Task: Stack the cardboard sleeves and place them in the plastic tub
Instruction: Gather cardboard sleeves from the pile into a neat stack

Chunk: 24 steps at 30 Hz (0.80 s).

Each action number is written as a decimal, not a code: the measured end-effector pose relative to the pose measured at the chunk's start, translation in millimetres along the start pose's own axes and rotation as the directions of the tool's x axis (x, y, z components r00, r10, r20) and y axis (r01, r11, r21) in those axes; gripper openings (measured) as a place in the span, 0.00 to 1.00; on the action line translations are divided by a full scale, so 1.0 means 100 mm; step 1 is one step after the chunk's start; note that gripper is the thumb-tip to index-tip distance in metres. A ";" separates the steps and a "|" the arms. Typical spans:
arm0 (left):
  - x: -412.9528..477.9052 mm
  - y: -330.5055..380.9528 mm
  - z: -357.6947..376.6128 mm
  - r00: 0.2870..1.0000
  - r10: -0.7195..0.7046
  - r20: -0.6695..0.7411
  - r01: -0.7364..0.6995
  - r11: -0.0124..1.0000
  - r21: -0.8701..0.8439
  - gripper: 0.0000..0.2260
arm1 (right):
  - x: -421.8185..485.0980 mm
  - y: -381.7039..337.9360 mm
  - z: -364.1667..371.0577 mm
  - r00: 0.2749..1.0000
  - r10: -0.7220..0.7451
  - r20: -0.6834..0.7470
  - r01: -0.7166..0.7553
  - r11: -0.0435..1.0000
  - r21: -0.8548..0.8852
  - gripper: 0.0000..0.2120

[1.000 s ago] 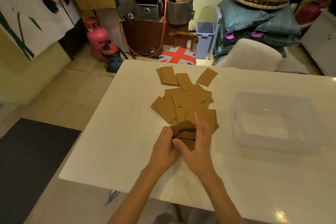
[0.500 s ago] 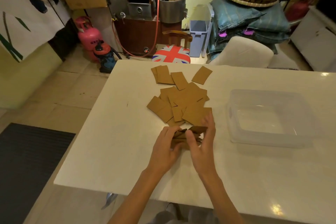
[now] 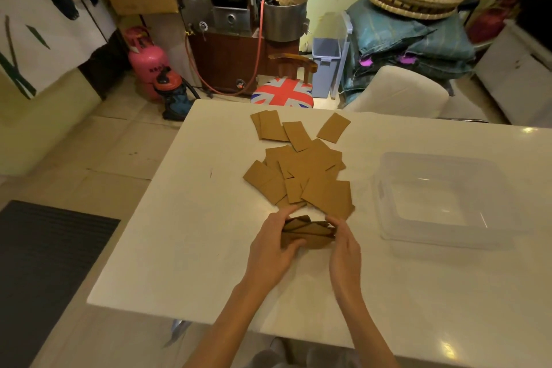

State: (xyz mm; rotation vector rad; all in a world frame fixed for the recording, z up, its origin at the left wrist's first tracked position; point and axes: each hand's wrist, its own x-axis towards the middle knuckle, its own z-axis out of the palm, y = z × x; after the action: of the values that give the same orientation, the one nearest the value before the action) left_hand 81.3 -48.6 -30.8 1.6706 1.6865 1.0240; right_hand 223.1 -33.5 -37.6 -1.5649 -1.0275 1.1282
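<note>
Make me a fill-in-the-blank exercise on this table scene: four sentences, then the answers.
1. The plastic tub stands to the ____ of the loose sleeves.
2. Inside the plastic tub lie ____ sleeves.
3. The left hand and the right hand grip a bundle of sleeves that is ____ to the person than the loose sleeves.
4. The table has a top that is ____ in colour.

Missing words: right; no; nearer; white.
</note>
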 end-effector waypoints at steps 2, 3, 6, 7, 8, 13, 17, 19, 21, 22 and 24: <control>0.01 -0.04 -0.03 1.000 0.008 -0.015 -0.008 1.000 -0.010 0.31 | -0.03 0.01 0.09 0.997 -0.012 0.078 0.018 0.997 -0.079 0.19; 0.02 -0.08 -0.05 1.000 -0.007 -0.029 0.007 0.999 -0.031 0.28 | -0.05 -0.02 0.13 0.996 -0.021 0.084 0.029 0.996 -0.089 0.20; 0.03 -0.23 -0.13 0.996 -0.075 -0.055 0.072 0.996 -0.043 0.21 | -0.09 -0.16 0.21 0.961 -0.264 0.085 0.276 0.940 -0.199 0.22; 0.03 -0.28 -0.15 0.995 -0.091 -0.051 0.089 0.996 -0.030 0.19 | -0.10 -0.18 0.24 0.918 -0.370 0.146 0.397 0.873 -0.282 0.21; 0.01 -0.31 -0.17 0.994 -0.101 -0.038 0.100 0.994 -0.031 0.17 | -0.11 -0.17 0.28 0.866 -0.443 0.233 0.500 0.787 -0.360 0.19; -0.05 -0.36 -0.18 0.995 -0.094 -0.042 0.088 0.986 -0.139 0.17 | -0.10 -0.06 0.37 0.738 -0.548 0.393 0.674 0.617 -0.405 0.12; 0.03 -0.34 -0.13 0.992 -0.123 -0.015 0.120 0.986 -0.117 0.16 | 0.13 0.05 0.19 0.776 -0.538 0.329 0.629 0.631 -0.454 0.14; 0.07 -0.32 -0.12 0.988 -0.152 0.020 0.154 0.978 -0.140 0.17 | 0.16 0.14 0.08 0.833 -0.494 0.249 0.548 0.675 -0.494 0.16; 0.07 -0.33 -0.09 0.987 -0.159 0.038 0.163 0.975 -0.151 0.17 | 0.10 0.14 0.02 0.872 -0.447 0.201 0.479 0.691 -0.542 0.22; 0.07 -0.31 -0.06 0.988 -0.149 0.044 0.154 0.975 -0.160 0.17 | 0.05 0.09 0.03 0.869 -0.451 0.204 0.482 0.682 -0.550 0.25; 0.06 -0.29 0.00 0.991 -0.126 0.046 0.132 0.972 -0.193 0.14 | -0.06 -0.04 0.11 0.813 -0.514 0.272 0.566 0.589 -0.577 0.28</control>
State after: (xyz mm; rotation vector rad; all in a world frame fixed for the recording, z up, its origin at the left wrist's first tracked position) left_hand 64.1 -41.0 -53.7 1.4263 1.5945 1.0565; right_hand 210.5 -36.3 -33.9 -1.5181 -1.9370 0.4004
